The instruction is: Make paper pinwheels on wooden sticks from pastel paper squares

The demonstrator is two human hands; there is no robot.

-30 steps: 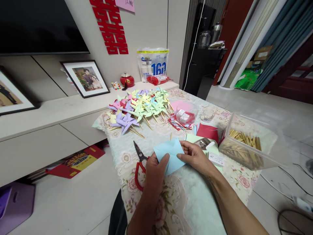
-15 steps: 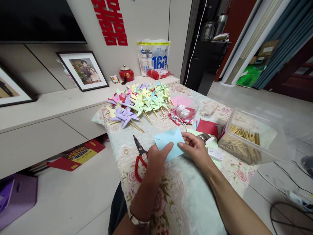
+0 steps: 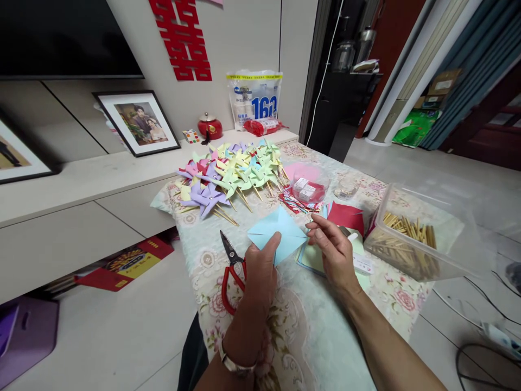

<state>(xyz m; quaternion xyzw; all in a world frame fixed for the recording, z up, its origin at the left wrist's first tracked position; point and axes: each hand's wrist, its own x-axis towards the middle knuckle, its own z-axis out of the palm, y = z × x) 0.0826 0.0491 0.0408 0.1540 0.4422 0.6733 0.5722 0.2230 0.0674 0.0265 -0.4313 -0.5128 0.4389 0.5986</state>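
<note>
My left hand (image 3: pixel 262 266) pinches a light blue square of paper (image 3: pixel 287 247), thumb on top and fingers underneath. The paper is turned corner-up, and slits run in from its corners. Beside its right corner is my right hand (image 3: pixel 331 247), fingers loosely curled and a little apart, with nothing visible in them; whether a fingertip touches the corner is hard to see. Red-handled scissors (image 3: pixel 234 269) lie left of my left hand, blades partly apart. Under my right hand is a stack of coloured paper sheets (image 3: pixel 311 258), partly hidden.
Finished paper pinwheels (image 3: pixel 236 174) on sticks are heaped at the table's far side. A clear bin of short sticks (image 3: pixel 402 239) stands on the right. Between them are a plastic tub (image 3: pixel 311 187), paper strips (image 3: pixel 295 203), red paper (image 3: pixel 345 215) and a small white box (image 3: pixel 362 264).
The blue paper has been turned so that a corner points away from me. My right hand has moved off the paper's edge to the right, and its fingers have loosened.
</note>
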